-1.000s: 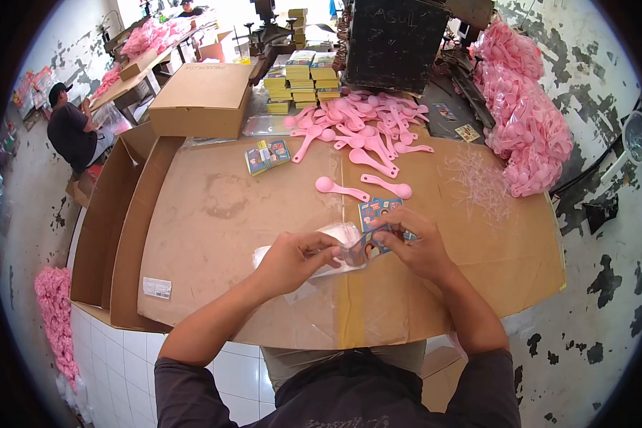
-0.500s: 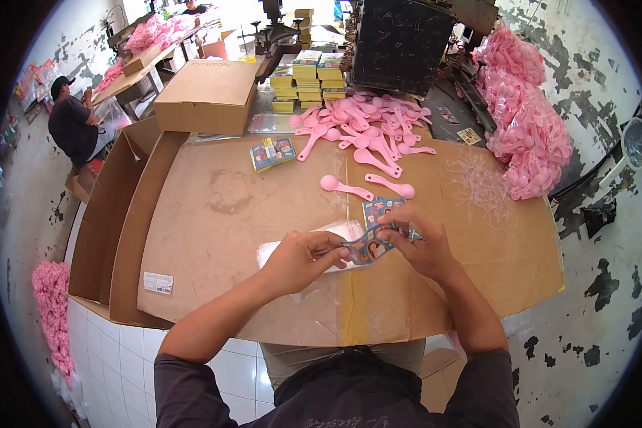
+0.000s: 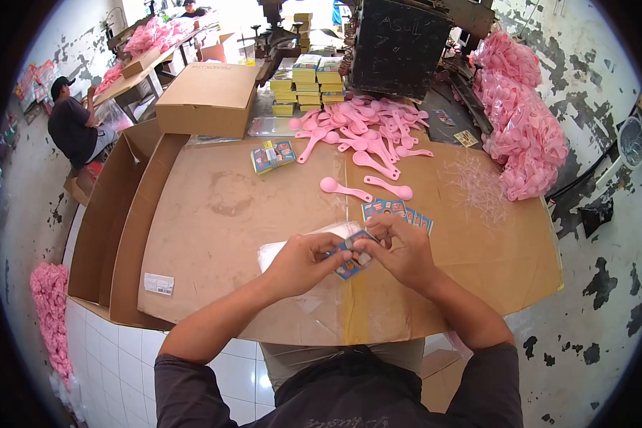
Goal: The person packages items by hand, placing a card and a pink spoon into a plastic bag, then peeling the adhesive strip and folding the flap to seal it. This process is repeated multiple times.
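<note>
Between my two hands is a small blue printed leaflet (image 3: 351, 267), partly covered by fingers. My left hand (image 3: 298, 265) pinches its left side, and my right hand (image 3: 405, 255) grips its upper right side with thumb and fingers. Beneath the left hand lies a stack of white plastic sheets or bags (image 3: 267, 255). Just beyond the right hand, several more blue printed leaflets (image 3: 417, 217) rest on the cardboard. Two pink scoop spoons (image 3: 346, 190) lie singly a little farther off, apart from the hands.
A heap of pink spoons (image 3: 367, 118) lies at the back, beside stacked leaflets (image 3: 307, 71) and a cardboard box (image 3: 207, 96). A banded leaflet bundle (image 3: 272, 157) sits left of centre. Bagged spoons (image 3: 524, 121) stand at right. A person (image 3: 75, 125) sits at far left.
My right hand has moved left and slightly down, closer to my left hand. The leaflet was stretched between them and now looks more compact. The leaflets lying behind are more exposed.
</note>
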